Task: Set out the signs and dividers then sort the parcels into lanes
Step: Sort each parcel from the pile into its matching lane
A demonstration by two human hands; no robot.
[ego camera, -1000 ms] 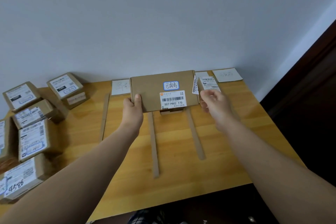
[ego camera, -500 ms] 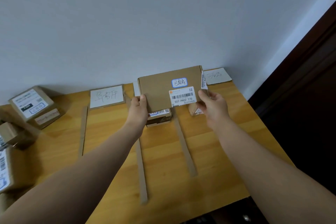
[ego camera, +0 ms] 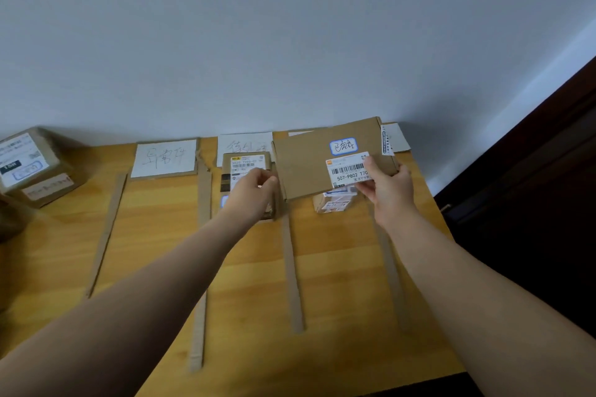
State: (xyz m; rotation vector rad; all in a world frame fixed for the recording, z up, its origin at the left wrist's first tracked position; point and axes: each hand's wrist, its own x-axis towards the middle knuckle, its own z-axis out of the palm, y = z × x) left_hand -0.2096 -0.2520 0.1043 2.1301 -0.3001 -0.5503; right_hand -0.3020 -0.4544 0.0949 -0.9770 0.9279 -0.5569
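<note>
My right hand (ego camera: 387, 187) grips the right end of a flat brown parcel (ego camera: 316, 164), thumb on its barcode label. The parcel hangs tilted above the third lane, over a small parcel (ego camera: 335, 204) lying there. My left hand (ego camera: 254, 192) is loosely curled at the flat parcel's left edge, holding nothing that I can see, above another small parcel (ego camera: 246, 163) in the second lane. White signs (ego camera: 164, 158) (ego camera: 245, 143) (ego camera: 396, 137) lie along the wall. Cardboard divider strips (ego camera: 106, 235) (ego camera: 201, 267) (ego camera: 293, 267) (ego camera: 390, 267) run toward me.
Stacked labelled parcels (ego camera: 29, 167) sit at the far left of the wooden table (ego camera: 154, 251). The table's right edge lies just past the last strip, with a dark door (ego camera: 532, 171) beyond. A white wall closes the back.
The flat parcel has moved right, from the middle lane to over the third lane. My left hand has loosened from its left edge; my right hand now carries it. The view has swung right.
</note>
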